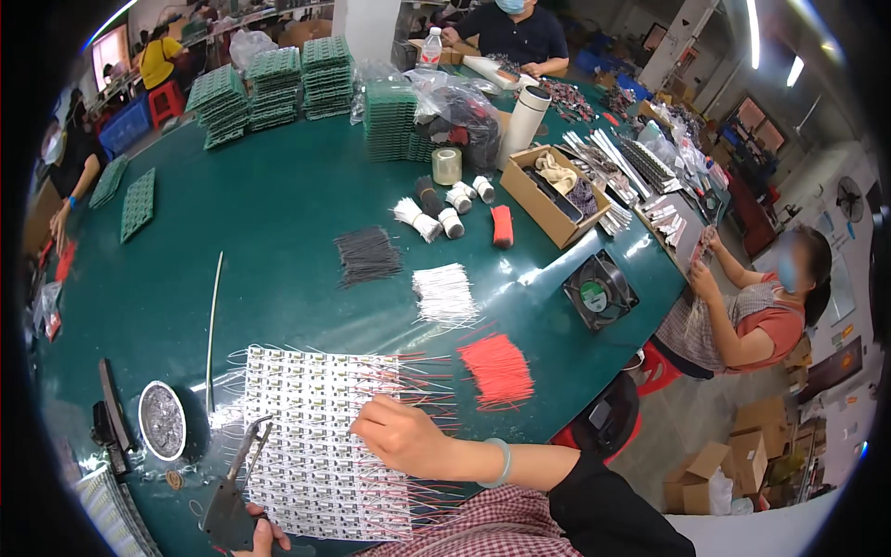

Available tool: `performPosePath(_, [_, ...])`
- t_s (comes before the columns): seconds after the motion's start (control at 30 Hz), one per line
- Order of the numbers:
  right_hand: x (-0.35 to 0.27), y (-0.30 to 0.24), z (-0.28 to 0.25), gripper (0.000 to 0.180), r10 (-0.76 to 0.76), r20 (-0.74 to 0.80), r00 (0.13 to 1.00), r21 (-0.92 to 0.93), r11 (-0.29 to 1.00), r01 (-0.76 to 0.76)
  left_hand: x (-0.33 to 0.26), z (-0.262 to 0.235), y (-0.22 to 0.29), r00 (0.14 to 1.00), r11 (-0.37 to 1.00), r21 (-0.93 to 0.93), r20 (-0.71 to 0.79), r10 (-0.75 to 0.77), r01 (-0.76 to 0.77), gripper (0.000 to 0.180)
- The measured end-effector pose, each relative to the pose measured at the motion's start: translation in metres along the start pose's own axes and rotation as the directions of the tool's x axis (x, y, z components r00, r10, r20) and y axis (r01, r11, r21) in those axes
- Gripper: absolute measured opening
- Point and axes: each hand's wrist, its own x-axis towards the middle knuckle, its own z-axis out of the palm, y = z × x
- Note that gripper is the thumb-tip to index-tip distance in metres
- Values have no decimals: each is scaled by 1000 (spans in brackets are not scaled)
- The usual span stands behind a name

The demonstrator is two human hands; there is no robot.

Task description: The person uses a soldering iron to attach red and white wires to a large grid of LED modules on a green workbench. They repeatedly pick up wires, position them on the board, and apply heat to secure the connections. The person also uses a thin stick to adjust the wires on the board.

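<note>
A large panel of small white circuit boards (311, 464) lies in front of me, with thin red, black and white wires sticking out along its right edge. My left hand (264, 538), at the lower edge, is closed around a dark soldering gun (229, 515). The gun's thin bent metal tip reaches over the panel's left part. My right hand (397, 434) is over the panel's right half, its fingers pinched together and pointing left; whatever they hold is too small to make out. Beside it lies a pile of red wires (497, 371).
White wires (444, 295) and black wires (368, 255) lie farther back. Left of the panel are a metal bowl (162, 420) and a long thin rod (214, 325). A fan (600, 290) and cardboard box (557, 197) stand right. Green board stacks (327, 79) stand behind; co-workers sit around.
</note>
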Motion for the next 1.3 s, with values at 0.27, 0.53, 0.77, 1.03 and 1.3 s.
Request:
performPosePath(0.27, [-3, 3, 16, 13, 0, 131, 991, -109, 994, 15, -3, -14, -25, 999, 1000, 5, -42, -16, 17, 61])
performPosePath(0.53, [-5, 6, 8, 31, 24, 113, 993, -42, 999, -19, -34, 13, -15, 992, 974, 190, -14, -123, 123, 36])
performPosePath(0.77, [-5, 6, 8, 35, 23, 120, 992, -46, 999, -18, -44, 13, -29, 985, 939, 321, 69, -157, 127, 34])
performPosePath(1.03, [-5, 8, 10, 31, 17, 135, 991, -68, 998, -8, -38, 23, -32, 961, 858, 483, 273, 40, -173, 23])
performPosePath(1.3, [-6, 6, 12, 30, 11, 144, 990, -97, 995, 3, -37, 30, -33, 945, 827, 497, 308, 115, -263, 20])
